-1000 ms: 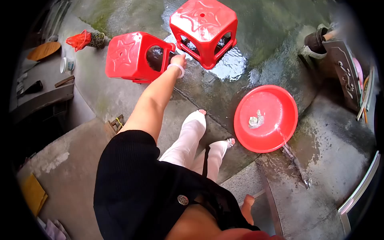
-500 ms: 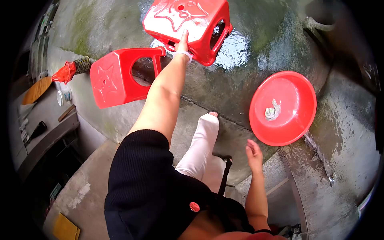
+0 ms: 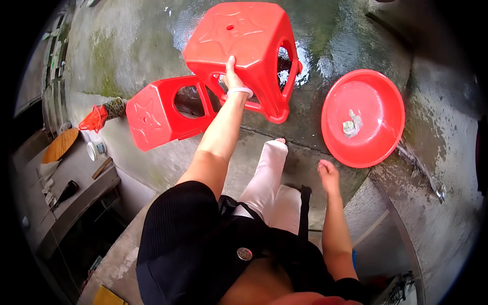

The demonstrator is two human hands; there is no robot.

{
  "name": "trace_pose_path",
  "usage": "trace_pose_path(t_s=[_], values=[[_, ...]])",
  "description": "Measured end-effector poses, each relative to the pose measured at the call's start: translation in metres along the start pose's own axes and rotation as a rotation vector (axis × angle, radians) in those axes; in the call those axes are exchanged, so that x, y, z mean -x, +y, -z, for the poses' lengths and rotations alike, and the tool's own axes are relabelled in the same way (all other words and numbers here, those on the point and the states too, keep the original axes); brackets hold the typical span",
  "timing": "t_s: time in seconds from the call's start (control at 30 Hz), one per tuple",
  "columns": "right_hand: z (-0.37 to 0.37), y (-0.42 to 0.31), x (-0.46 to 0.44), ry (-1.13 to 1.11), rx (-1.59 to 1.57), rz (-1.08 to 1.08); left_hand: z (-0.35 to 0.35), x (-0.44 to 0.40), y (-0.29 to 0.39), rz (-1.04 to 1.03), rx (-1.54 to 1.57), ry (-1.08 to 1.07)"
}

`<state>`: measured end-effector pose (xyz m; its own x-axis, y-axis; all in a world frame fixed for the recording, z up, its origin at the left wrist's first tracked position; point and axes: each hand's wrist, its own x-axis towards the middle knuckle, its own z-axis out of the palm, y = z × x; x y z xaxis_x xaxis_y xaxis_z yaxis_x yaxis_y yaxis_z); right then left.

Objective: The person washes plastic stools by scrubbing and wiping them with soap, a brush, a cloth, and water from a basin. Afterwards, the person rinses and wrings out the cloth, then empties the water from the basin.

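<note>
My left hand (image 3: 232,77) grips a red plastic stool (image 3: 236,48) by its side, the thumb lying on the seat's edge and the fingers reaching into the side opening. A star is moulded on the seat. Just left of it, a second red stool (image 3: 160,127) lies tipped on its side on the wet floor. My right hand (image 3: 329,175) hangs with nothing in it, fingers loosely bent, just short of a red plastic basin (image 3: 384,145). Inside the basin lies a crumpled pale cloth (image 3: 352,124).
At the left, a ledge (image 3: 96,185) carries a round wooden board (image 3: 60,145), a white tub (image 3: 96,150) and a dark bottle (image 3: 67,190). A red bag (image 3: 95,119) sits near the ledge. A metal tap (image 3: 440,194) is at the right, below the basin.
The held stool has come lower in view, nearer to me, and tilted so more of its side shows. My right hand has risen slightly. The whole view has shifted a little.
</note>
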<state>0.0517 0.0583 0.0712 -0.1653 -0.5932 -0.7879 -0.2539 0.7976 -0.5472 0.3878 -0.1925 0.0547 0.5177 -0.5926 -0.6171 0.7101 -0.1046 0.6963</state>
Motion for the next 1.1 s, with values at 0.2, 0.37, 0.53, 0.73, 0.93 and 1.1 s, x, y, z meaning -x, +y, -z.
trace_pose_path(t_s=[0.2,0.37,0.53,0.73,0.93,1.1], values=[[-0.012,-0.066,-0.014,-0.017,-0.003,0.354,-0.020,0.064,0.010,0.199,-0.006,-0.160],[0.001,-0.155,0.004,0.178,-0.194,0.719,-0.046,0.147,0.024,0.142,-0.030,-0.317],[0.023,-0.194,0.017,0.443,-0.174,0.874,-0.091,0.219,0.063,-0.025,-0.097,-0.428],[0.056,-0.208,0.066,0.560,-0.051,1.161,-0.125,0.278,0.045,-0.073,-0.295,-0.303],[0.157,-0.186,0.063,0.669,-0.075,0.977,-0.159,0.350,0.000,-0.065,-0.384,-0.380],[0.206,-0.166,0.092,0.775,-0.072,1.129,-0.171,0.367,-0.036,-0.026,-0.377,-0.521]])
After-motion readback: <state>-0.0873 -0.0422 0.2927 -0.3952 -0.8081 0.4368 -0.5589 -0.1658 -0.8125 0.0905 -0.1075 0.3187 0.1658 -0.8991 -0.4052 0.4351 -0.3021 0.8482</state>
